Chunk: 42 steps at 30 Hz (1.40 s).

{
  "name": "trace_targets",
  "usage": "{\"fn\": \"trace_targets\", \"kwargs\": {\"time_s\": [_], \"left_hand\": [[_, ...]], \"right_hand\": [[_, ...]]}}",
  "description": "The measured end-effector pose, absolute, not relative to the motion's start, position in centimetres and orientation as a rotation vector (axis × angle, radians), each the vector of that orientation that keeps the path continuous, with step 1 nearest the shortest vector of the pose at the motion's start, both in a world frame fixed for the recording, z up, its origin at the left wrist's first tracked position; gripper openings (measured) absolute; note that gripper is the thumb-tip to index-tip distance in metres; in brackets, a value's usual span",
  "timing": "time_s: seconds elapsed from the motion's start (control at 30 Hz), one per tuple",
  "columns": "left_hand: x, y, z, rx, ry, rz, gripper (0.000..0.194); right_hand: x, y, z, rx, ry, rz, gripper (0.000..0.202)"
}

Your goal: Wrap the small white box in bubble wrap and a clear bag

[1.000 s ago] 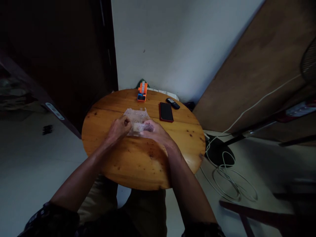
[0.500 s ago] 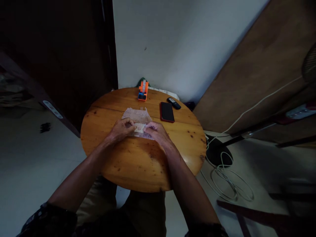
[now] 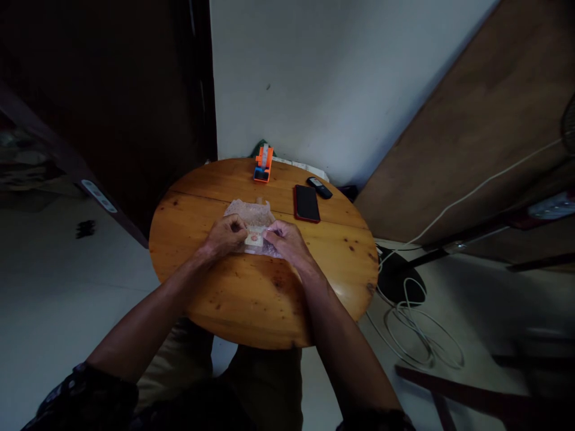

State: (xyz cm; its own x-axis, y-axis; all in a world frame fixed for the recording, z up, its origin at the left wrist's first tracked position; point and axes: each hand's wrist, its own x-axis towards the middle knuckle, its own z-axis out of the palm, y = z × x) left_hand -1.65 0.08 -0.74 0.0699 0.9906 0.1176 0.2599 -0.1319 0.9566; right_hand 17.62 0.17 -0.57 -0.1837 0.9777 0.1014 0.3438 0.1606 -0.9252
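On the round table (image 3: 269,299), both hands, left (image 3: 229,233) and right (image 3: 285,239), pinched on bubble wrap (image 3: 251,212)

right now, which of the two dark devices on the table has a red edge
The larger device, nearer the right hand; the smaller device is black with a pale screen.

Both hands at a pale card on bubble wrap, seen from the head view.
My left hand (image 3: 228,233) and right hand (image 3: 286,239) pinch at either side of the card (image 3: 254,238), which lies over the bubble wrap (image 3: 251,212) on the round table (image 3: 251,299); beyond, I see an orange tape dispenser (image 3: 263,164), and to the right a dark phone (image 3: 306,203) with a black handset (image 3: 320,187) just beside it.
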Motion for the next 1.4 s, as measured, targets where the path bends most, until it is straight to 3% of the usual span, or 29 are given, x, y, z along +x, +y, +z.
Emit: {"fn": "trace_targets", "kwargs": {"time_s": [0.33,0.5,0.63,0.83,1.4], "left_hand": [[-1.7,0.3,-1.0,1.59,1.321,1.102,0.011],[-1.6,0.4,-1.4,1.569,1.274,1.137,0.029],[-1.6,0.4,-1.6,1.582,1.275,1.099,0.032],[-1.6,0.6,-1.9,1.592,1.266,1.094,0.031],[-5.5,-0.5,0.7,1.698,1.487,0.897,0.045]], "right_hand": [[18.1,1.0,-1.2,-1.355,-1.703,0.897,0.021],[18.2,0.7,-0.8,-1.496,-1.808,0.582,0.014],[18.0,-0.2,-0.2,-1.582,-1.947,0.298,0.023],[17.9,-0.7,0.8,-1.296,-2.265,-0.105,0.023],[16.3,-2.9,3.1,-1.27,-2.633,-0.13,0.033]]}}
